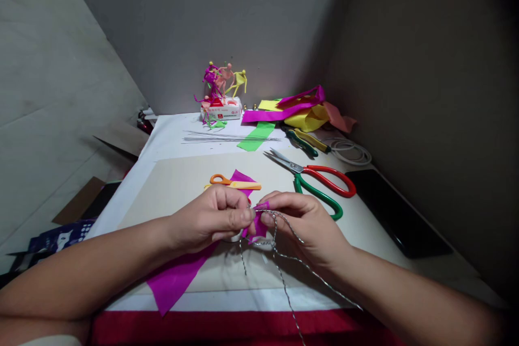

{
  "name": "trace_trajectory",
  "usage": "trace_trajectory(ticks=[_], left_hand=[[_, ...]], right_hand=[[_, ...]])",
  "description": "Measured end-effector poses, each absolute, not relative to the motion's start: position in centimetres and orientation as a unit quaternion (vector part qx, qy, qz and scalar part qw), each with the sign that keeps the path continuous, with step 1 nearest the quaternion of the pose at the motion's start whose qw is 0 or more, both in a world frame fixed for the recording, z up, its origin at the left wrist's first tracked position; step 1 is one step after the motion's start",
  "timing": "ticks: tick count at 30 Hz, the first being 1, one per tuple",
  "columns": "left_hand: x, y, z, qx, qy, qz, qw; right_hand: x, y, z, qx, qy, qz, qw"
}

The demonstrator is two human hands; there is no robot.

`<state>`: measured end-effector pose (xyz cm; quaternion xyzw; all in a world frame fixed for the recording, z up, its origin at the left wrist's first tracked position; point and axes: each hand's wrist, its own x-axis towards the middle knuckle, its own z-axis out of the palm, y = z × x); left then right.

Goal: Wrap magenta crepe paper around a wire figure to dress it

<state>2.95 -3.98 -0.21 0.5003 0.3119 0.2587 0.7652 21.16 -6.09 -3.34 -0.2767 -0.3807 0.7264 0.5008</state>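
Note:
My left hand pinches the end of a twisted silvery wire between thumb and fingers. My right hand holds a narrow magenta paper strip against the same wire, close to the left fingertips. Bent wire strands hang below the hands, some toward the lower right. Under my left forearm lies a wide magenta paper band. Just beyond the hands rest small scissors with an orange handle, on another piece of magenta paper. A white object under the fingers is mostly hidden.
Large scissors with red and green handles lie right, before a black phone-like slab. Farther back are pliers, a white coil, straight wires, colored paper strips and small figures on a box.

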Motion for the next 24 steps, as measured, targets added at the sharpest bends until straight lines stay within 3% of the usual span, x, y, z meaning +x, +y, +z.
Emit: trace_trajectory(ticks=[24], left_hand=[[3.35,-3.89,-0.16,0.486,0.289,0.27,0.779]], right_hand=[[21.12,-6.14,-3.33,-0.28,-0.366,0.735,0.497]])
